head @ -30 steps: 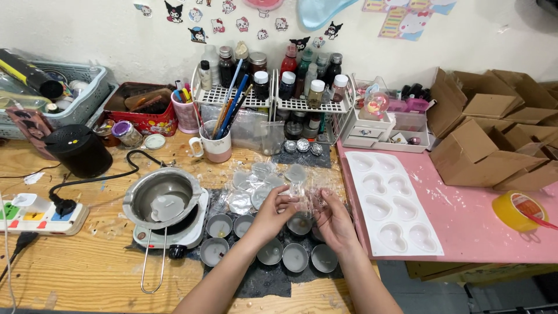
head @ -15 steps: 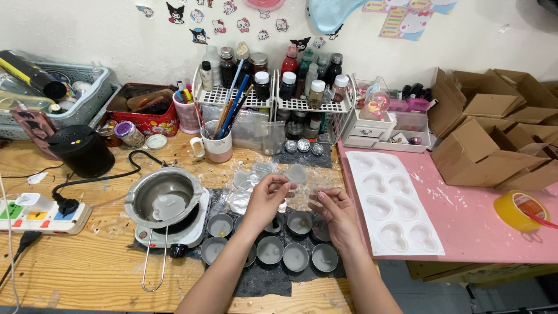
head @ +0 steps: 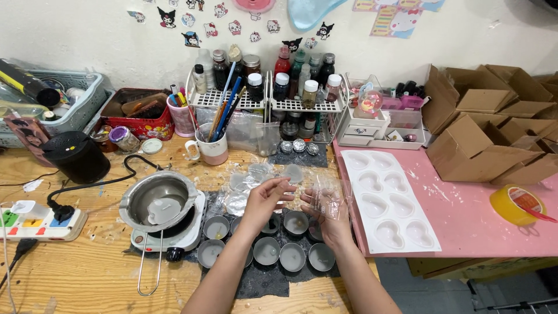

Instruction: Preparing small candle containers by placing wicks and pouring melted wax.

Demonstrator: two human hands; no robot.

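Wooden workbench (head: 70,273) against a white wall with cartoon stickers; pink mat (head: 465,221) on its right half.

Clear plastic piece (head: 325,195): looks like a small transparent bag or wrapper, held up above the tins, roughly mid-bench. Right hand (head: 331,212) has it, fingers curled about its lower part, thumb on the near side. Left hand (head: 264,200) is just beside it, fingers loosely bent and half open, tips toward the plastic; whether they touch it cannot be told.

Directly beneath: small round metal tins (head: 279,253) on a dark cloth (head: 267,285), two rows. Most show a pale grey fill that looks set; a wick or centre dot is visible in a few. Judgement: pouring appears largely done for these tins, none yet covered or wrapped, so any bagging is at its start.

Behind the hands: more crumpled clear plastic pieces (head: 250,180), loose on the bench.

Left: metal melting pot (head: 160,200) on a small hotplate, pale residue in the bottom, near empty. Black cord runs to a power strip (head: 40,221).

Right: white heart-cavity mould (head: 389,200) on the mat, cavities apparently unfilled. Yellow tape roll (head: 514,203), folded cardboard boxes (head: 494,134) beyond.

Rear: wire rack of bottles (head: 273,81), mug of brushes (head: 212,148)
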